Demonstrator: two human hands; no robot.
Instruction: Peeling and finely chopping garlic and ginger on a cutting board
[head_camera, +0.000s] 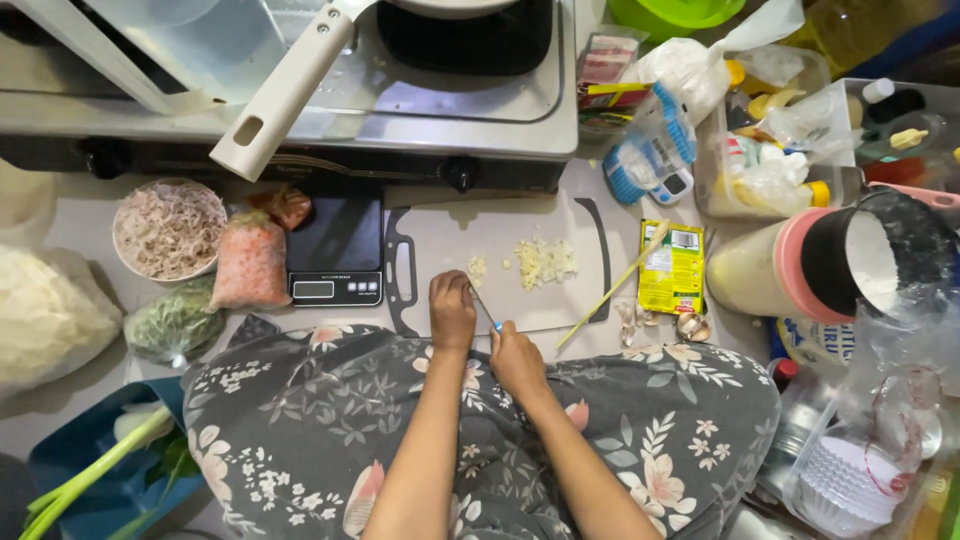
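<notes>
I see the chopping partly done: a loose heap of pale chopped garlic lies on the upper middle of the grey rectangular plastic cutting board, and a smaller clump of pieces sits just left of it, directly ahead of the left hand. That hand is curled, fingertips pressed down at the board, apparently pinning a piece I cannot make out. The right hand is clenched around the blue handle of a small knife, whose blade angles up toward the left fingertips. Several unpeeled garlic cloves remain at the board's right edge, so I judge more cutting is left. A pale green stalk lies diagonally across the board's right side, near the knife hand's working space. A black digital kitchen scale stands touching the board's left, with a yellow-green seasoning sachet to the right.
</notes>
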